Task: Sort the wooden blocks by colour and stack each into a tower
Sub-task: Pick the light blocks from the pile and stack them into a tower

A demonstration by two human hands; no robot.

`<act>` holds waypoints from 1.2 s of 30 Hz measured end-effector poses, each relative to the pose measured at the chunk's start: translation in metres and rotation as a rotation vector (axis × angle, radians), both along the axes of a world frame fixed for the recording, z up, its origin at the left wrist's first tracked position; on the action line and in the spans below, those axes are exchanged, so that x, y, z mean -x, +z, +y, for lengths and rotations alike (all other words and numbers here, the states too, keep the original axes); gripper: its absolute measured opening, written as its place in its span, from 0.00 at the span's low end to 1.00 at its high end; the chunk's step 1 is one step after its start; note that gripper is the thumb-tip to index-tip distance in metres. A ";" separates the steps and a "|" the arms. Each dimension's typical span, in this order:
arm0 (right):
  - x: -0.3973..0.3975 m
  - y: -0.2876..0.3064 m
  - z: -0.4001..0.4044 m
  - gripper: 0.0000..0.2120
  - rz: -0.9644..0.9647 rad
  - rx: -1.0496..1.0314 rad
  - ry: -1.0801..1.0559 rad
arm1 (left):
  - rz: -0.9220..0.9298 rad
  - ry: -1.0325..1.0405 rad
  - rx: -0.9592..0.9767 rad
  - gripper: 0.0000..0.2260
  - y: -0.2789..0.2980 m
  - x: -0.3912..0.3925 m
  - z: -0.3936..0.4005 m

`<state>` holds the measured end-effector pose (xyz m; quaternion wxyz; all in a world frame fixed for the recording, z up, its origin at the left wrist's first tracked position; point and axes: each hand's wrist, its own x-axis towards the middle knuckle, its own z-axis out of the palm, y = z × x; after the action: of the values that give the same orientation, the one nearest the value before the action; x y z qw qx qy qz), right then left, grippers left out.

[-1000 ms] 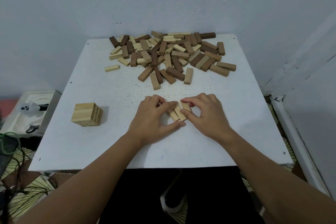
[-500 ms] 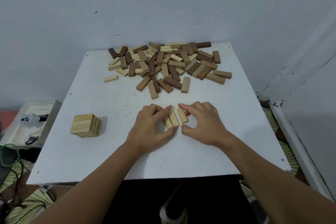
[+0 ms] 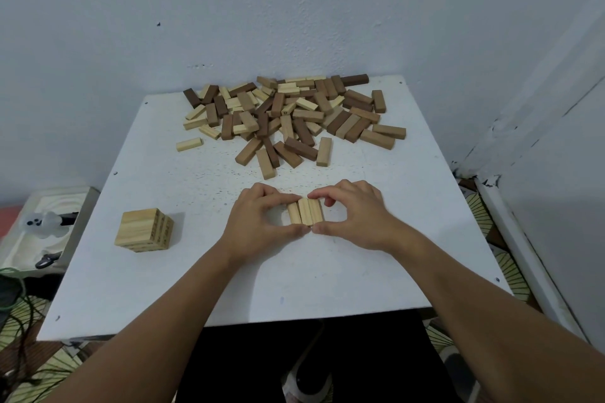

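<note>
Three light wooden blocks (image 3: 305, 211) lie side by side, flush, on the white table (image 3: 327, 271) near its middle. My left hand (image 3: 258, 222) curls round their left side, forefinger at the far ends and thumb at the near ends. My right hand (image 3: 355, 216) mirrors it on the right, and the two thumbs touch in front of the blocks. A short tower of light blocks (image 3: 144, 230) stands at the table's left. A mixed pile of light, mid-brown and dark blocks (image 3: 288, 114) covers the far part of the table.
One light block (image 3: 189, 144) lies apart, left of the pile. The table stands in a corner, with a wall behind and another on the right. Left of the table is a white tray (image 3: 39, 232) with small items; cables lie on the floor.
The three light blocks were askew and fanned; both hands have squeezed them into a straight, flush row. The camera has tilted, so the table sits lower in the frame.
</note>
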<state>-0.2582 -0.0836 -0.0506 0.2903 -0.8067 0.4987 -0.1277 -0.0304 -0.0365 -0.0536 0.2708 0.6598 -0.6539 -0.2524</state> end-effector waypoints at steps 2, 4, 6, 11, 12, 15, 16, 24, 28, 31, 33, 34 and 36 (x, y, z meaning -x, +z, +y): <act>-0.001 0.001 0.000 0.28 0.001 -0.006 -0.005 | 0.022 -0.028 -0.034 0.26 0.003 -0.003 -0.001; -0.001 0.002 0.000 0.28 0.009 -0.013 -0.005 | 0.040 -0.043 -0.068 0.28 0.005 -0.003 -0.002; -0.002 0.004 0.000 0.29 0.012 -0.019 -0.007 | 0.044 -0.051 -0.107 0.33 0.008 -0.003 -0.002; -0.001 0.007 0.001 0.34 -0.003 -0.049 -0.016 | 0.058 -0.067 -0.159 0.37 0.013 -0.011 -0.004; -0.001 0.008 0.000 0.34 0.003 -0.046 -0.017 | 0.054 -0.069 -0.161 0.33 0.014 -0.011 -0.004; -0.001 0.008 0.000 0.30 -0.002 -0.038 -0.018 | 0.082 -0.062 -0.168 0.27 0.014 -0.009 -0.005; -0.001 0.008 0.000 0.30 -0.006 -0.040 -0.019 | 0.090 -0.060 -0.168 0.26 0.014 -0.008 -0.005; -0.003 0.005 0.000 0.29 0.003 -0.008 -0.017 | 0.107 -0.066 -0.180 0.26 0.012 -0.009 -0.007; -0.004 0.003 0.001 0.28 0.011 0.022 -0.026 | 0.101 -0.066 -0.168 0.26 0.012 -0.008 -0.006; -0.006 0.000 0.001 0.28 0.020 0.039 -0.035 | 0.104 -0.071 -0.159 0.25 0.012 -0.007 -0.006; -0.007 -0.001 0.002 0.28 0.033 0.052 -0.040 | 0.105 -0.068 -0.150 0.24 0.012 -0.007 -0.006; -0.008 -0.002 0.003 0.28 0.041 0.062 -0.043 | 0.106 -0.068 -0.146 0.24 0.012 -0.006 -0.006; -0.009 -0.001 0.004 0.28 0.050 0.072 -0.047 | 0.093 -0.078 -0.139 0.24 0.013 -0.006 -0.006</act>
<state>-0.2490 -0.0793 -0.0512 0.2453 -0.8078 0.5195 -0.1322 -0.0248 -0.0429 -0.0406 0.2444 0.6386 -0.6467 -0.3380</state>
